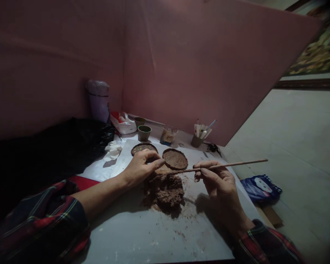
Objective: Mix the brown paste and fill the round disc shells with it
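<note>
A thin wooden stick (238,164) lies across my right hand (218,179), pinched between thumb and fingers. Its clay-smeared left end reaches over a rough brown lump of clay (167,192) on the table. My left hand (144,165) is just above the lump's left side, thumb and fingers drawn together near the stick's tip. Whatever is between those fingers is hidden. Beyond the hands lie two round, shallow, clay-coloured discs with raised rims: a plain one (175,159), and a yellow-speckled one (143,147) partly behind my left hand.
Behind the discs stand a small green-rimmed pot (144,133), a clouded glass (168,135) and a cup of tools (198,140). A crumpled white tissue (113,149) and black plastic (57,150) are at left. Crumbs dot the white tabletop (132,234). A pink panel (198,66) rises behind.
</note>
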### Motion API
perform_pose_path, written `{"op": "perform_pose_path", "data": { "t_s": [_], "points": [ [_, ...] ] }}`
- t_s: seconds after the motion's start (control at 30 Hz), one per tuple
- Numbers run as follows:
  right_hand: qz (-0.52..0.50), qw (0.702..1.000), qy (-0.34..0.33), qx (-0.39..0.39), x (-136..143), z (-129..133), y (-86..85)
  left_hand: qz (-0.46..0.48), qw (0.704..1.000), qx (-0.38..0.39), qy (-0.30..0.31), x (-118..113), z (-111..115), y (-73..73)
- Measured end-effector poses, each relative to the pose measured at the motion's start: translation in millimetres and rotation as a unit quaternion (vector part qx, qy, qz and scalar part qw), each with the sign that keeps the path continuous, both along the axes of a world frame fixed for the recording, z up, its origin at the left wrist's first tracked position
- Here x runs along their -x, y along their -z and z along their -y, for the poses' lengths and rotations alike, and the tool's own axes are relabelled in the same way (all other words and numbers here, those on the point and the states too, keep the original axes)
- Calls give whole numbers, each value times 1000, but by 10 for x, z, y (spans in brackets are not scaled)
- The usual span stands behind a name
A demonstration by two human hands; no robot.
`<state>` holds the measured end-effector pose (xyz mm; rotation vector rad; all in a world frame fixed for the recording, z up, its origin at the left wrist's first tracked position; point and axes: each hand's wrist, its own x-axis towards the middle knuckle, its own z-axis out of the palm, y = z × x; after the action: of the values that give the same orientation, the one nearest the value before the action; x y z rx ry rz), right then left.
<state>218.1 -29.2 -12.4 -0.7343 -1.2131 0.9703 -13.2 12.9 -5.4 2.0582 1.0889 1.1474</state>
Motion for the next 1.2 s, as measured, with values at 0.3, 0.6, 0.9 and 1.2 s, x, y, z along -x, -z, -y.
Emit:
{"op": "perform_pose_path", "data": {
  "t_s": [0.3,0.6,0.9,1.2],
  "points": [
    [35,998,2,43,98,72,-64,18,1000,8,-7,-3,-10,4],
    [25,999,34,-4,37,23,-29,23,1000,5,-9,-4,-18,15],
    [16,999,40,-2,35,16,-47,23,1000,18,-9,-14,5,-6],
    [48,997,54,6,51,67,-36,29,999,23,-4,-16,10,-2]
  ]
}}
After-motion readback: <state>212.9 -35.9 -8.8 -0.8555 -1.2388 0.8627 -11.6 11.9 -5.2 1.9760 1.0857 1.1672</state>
